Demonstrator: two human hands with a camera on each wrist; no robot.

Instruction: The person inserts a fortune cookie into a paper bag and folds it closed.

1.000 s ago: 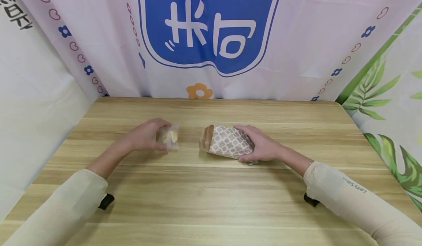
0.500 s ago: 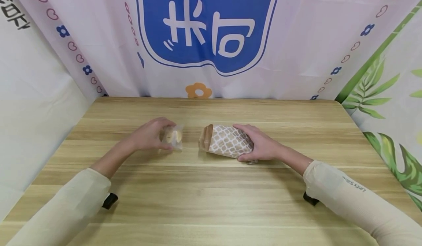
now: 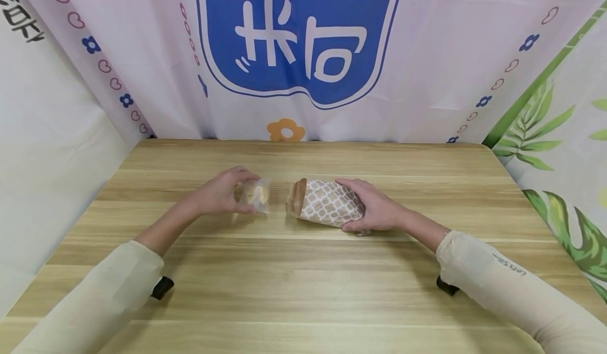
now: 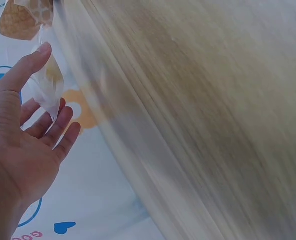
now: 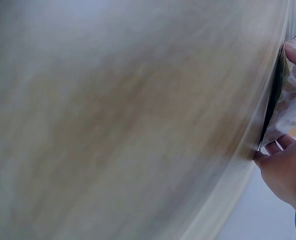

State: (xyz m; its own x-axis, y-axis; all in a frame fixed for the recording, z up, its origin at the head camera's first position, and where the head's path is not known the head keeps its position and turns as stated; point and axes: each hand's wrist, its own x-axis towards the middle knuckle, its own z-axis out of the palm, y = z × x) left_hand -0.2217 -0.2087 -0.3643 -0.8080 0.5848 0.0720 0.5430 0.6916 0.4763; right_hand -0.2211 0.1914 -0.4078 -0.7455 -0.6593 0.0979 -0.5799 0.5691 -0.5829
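In the head view my left hand (image 3: 219, 192) holds a small clear packet (image 3: 260, 195) by its edges, thumb at the near side and fingers at the far side. Something pale yellow and round, like biscuits, shows through the film. In the left wrist view the packet (image 4: 50, 87) stands between thumb and fingertips. My right hand (image 3: 377, 207) grips the right end of a brown paper bag (image 3: 329, 204) with a white lattice pattern, which lies on its side. The bag's mouth faces left toward the packet, a short gap away. In the right wrist view only part of the bag (image 5: 289, 102) shows.
Both hands work over a light wood-grain table (image 3: 294, 285). Behind it hangs a printed cloth (image 3: 427, 59) with a blue emblem, and a leaf-patterned sheet (image 3: 564, 148) borders the right side. Dark wrist pieces (image 3: 163, 287) stick out below the sleeves.
My left hand has moved to the right with the packet, bringing it nearer the bag's mouth. My right hand and the paper bag have stayed in place.
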